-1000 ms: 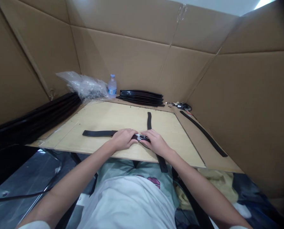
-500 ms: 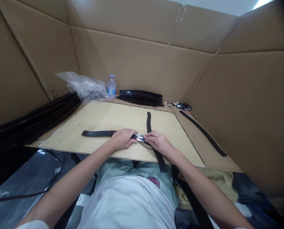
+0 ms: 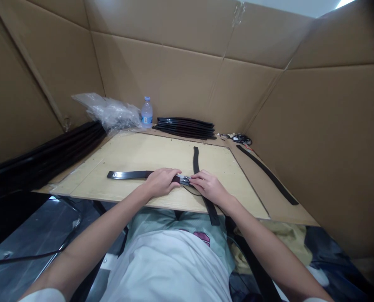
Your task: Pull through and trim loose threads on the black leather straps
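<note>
A glossy black curved strip (image 3: pixel 128 175) lies across the board, its left end resting to the left of my hands. My left hand (image 3: pixel 162 182) is wrapped over the strip near its right end. Between my hands shows a small silver metal fitting (image 3: pixel 185 180) on the strip. My right hand (image 3: pixel 208 187) pinches at the fitting's right side; whatever is between the fingertips is too small to make out. A thin dark cord (image 3: pixel 191 192) loops below the fitting. Under my right hand a second black strip (image 3: pixel 196 159) runs front to back, its near end past the board's edge.
A pale board (image 3: pixel 136 151) covers the table. Black strips are stacked at the back (image 3: pixel 185 128) and piled at the left (image 3: pixel 64 142). Beside them are clear plastic bags (image 3: pixel 114 115) and a water bottle (image 3: pixel 147 113). Another strip (image 3: pixel 267 174) lies right, near small parts (image 3: pixel 241 139). Cardboard walls surround.
The held strip has turned slightly, and its left end now catches the light. Both hands stay in nearly the same place, with the fingers still at the fitting.
</note>
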{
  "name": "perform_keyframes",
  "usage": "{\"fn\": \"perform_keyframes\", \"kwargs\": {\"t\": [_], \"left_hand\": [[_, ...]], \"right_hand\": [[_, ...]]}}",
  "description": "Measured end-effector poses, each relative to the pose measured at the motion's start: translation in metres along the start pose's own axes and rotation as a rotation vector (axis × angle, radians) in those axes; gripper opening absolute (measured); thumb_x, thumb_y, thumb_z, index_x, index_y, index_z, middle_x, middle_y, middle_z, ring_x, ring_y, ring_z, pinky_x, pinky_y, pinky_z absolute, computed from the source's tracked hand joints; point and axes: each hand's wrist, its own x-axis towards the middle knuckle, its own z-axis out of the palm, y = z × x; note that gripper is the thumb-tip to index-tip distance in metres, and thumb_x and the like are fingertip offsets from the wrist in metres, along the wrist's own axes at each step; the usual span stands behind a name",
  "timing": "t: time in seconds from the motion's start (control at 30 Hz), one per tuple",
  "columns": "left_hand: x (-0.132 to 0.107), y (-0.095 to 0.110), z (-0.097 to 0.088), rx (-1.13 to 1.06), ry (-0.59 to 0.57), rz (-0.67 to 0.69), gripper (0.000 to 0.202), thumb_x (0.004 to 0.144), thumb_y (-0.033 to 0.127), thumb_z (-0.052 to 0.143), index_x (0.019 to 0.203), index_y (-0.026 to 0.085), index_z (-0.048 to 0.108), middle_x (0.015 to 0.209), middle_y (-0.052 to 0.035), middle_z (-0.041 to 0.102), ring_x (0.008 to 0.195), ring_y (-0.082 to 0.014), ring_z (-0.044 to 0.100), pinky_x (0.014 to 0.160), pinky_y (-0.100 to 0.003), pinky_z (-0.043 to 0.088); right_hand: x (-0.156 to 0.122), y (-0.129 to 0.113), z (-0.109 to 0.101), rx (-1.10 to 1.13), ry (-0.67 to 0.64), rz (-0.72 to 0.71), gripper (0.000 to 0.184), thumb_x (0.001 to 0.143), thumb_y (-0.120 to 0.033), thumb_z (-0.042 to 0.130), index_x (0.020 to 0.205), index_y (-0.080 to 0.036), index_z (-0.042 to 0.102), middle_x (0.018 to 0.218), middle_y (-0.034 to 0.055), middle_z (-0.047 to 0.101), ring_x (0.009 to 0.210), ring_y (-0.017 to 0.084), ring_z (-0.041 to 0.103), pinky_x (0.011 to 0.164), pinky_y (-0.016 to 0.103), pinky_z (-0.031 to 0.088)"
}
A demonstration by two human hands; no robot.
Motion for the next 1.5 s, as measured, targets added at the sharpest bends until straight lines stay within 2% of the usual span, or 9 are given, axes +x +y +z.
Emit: {"fn": "perform_keyframes", "kwargs": {"t": [0.4,0.67,1.13,1.3,1.5], "left_hand": [[0.000,0.001,0.000,0.001,-0.001,0.022,0.042,0.085,0.047,0.046,0.115,0.018,0.048,0.107,-0.0092,0.062,0.098,-0.0245,0.058,0.083,-0.035,0.044],[0.000,0.000,0.000,0.000,-0.004,0.020,0.042,0.085,0.047,0.047,0.116,0.018,0.048,0.107,-0.0095,0.062,0.098,-0.0248,0.058,0.084,-0.035,0.043],[-0.001,0.002,0.000,0.013,0.016,0.041,0.042,0.086,0.046,0.045,0.116,0.018,0.048,0.105,-0.0100,0.062,0.096,-0.0244,0.058,0.082,-0.035,0.043],[0.000,0.001,0.001,-0.005,-0.010,0.019,0.043,0.085,0.047,0.045,0.117,0.019,0.048,0.107,-0.0103,0.062,0.098,-0.0242,0.058,0.084,-0.035,0.043],[0.000,0.000,0.000,-0.003,-0.016,0.022,0.044,0.085,0.048,0.046,0.118,0.019,0.048,0.107,-0.0096,0.062,0.098,-0.0241,0.058,0.083,-0.035,0.043]], "right_hand": [[-0.006,0.000,-0.005,-0.020,-0.033,-0.013,0.020,0.089,-0.021,0.048,0.098,-0.018,0.066,0.096,0.0095,0.063,0.084,0.019,0.055,0.073,0.033,0.050],[-0.012,0.005,-0.008,-0.030,-0.014,-0.012,0.019,0.088,-0.020,0.049,0.096,-0.018,0.066,0.095,0.0098,0.064,0.082,0.019,0.056,0.071,0.033,0.050],[-0.003,-0.003,-0.004,-0.087,-0.039,-0.037,0.021,0.089,-0.021,0.047,0.092,-0.017,0.067,0.093,0.0107,0.064,0.079,0.019,0.056,0.069,0.032,0.050],[-0.002,-0.003,-0.004,-0.099,-0.038,-0.036,0.020,0.088,-0.022,0.048,0.090,-0.018,0.067,0.090,0.0102,0.065,0.077,0.018,0.057,0.068,0.031,0.049],[-0.022,0.008,-0.016,-0.094,-0.025,0.003,0.017,0.085,-0.020,0.052,0.093,-0.019,0.067,0.090,0.0084,0.066,0.080,0.019,0.059,0.070,0.033,0.050]]}}
